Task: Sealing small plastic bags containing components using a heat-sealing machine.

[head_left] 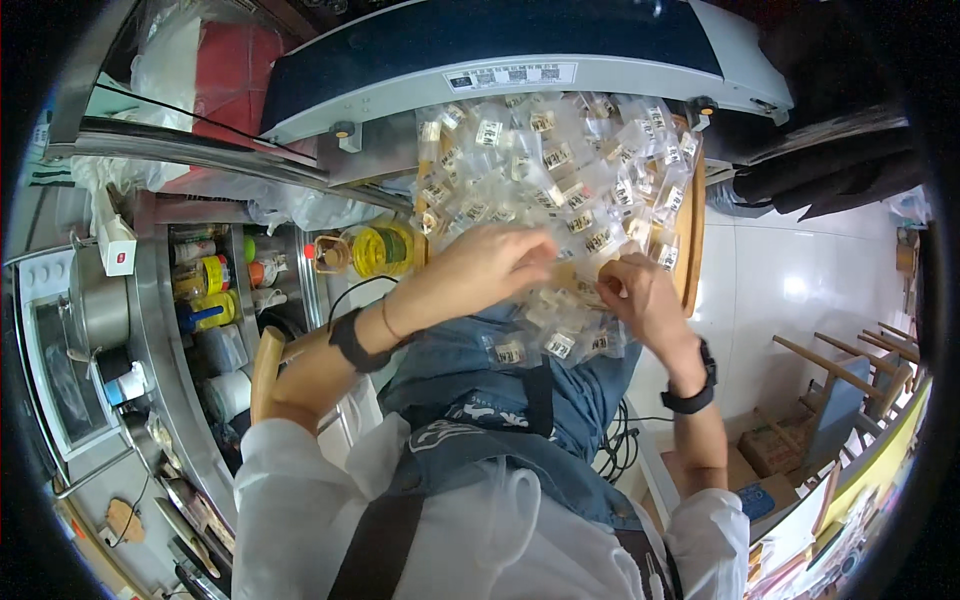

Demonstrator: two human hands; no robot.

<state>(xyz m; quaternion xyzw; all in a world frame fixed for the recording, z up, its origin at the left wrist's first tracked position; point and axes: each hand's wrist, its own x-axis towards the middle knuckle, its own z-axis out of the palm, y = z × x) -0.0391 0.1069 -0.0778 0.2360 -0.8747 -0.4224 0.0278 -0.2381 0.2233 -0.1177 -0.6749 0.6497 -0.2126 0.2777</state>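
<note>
In the head view, a person in an apron (470, 365) bends over a heap of small, clear, labelled packets (560, 155) piled across a wooden board (692, 262), below a grey-and-black machine (480, 65). The left hand (502, 264), blurred, reaches in from the left above the near side of the heap, fingers loosely bent; whether it grips anything cannot be told. The right hand (645, 297), at the heap's near right side, has its fingers curled in and thumb drawn close, among the packets; what, if anything, is pinched there is hidden.

The likeliest mishap is a spill. The packets overlap loosely, and several lie nearest the body, over the apron, where a shift of the legs could send them sliding down. On the right the pile comes close to the board's edge, beyond which lies the pale floor (745, 310); a sweep of the right hand could push some over. Packets clinging together could also bring a neighbour along when one is lifted. The left forearm crosses near an oil bottle (383, 250) with a handle, which a backward swing of the elbow might knock. Farther down, a loose black cable (622, 450) could catch a foot.
</note>
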